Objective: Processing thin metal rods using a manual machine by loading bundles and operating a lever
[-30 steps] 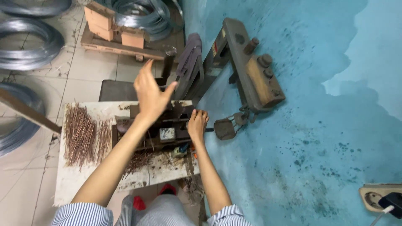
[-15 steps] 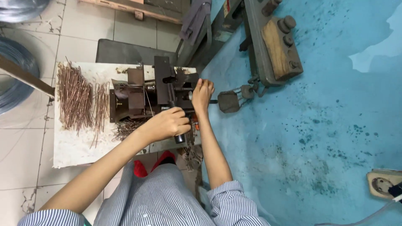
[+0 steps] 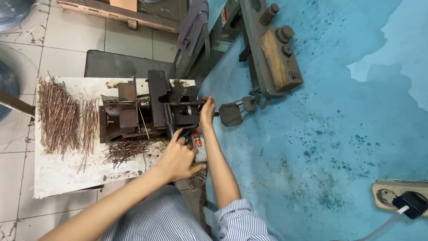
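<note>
A dark metal hand-worked bending machine (image 3: 151,109) stands on a white, rust-stained table (image 3: 62,172). My left hand (image 3: 178,156) is closed round the black handle of its lever (image 3: 170,129), which points toward my body. My right hand (image 3: 207,111) rests at the machine's right side, fingers curled round the end of a horizontal rod (image 3: 185,103). A small orange object (image 3: 196,139) lies between my two hands. Thin wire (image 3: 141,117) runs across the machine's middle.
Heaps of bent copper-coloured wire pieces (image 3: 58,116) lie on the table's left, with a smaller heap (image 3: 127,149) in front of the machine. A metal plate (image 3: 229,114) hangs right of my hand, under a bigger machine with a wooden block (image 3: 278,56). A wall socket with a plug (image 3: 401,198) sits bottom right.
My left hand came down from open in the air onto the lever handle and drew it toward my body. My right hand stayed at the rod end. The view shifted downward.
</note>
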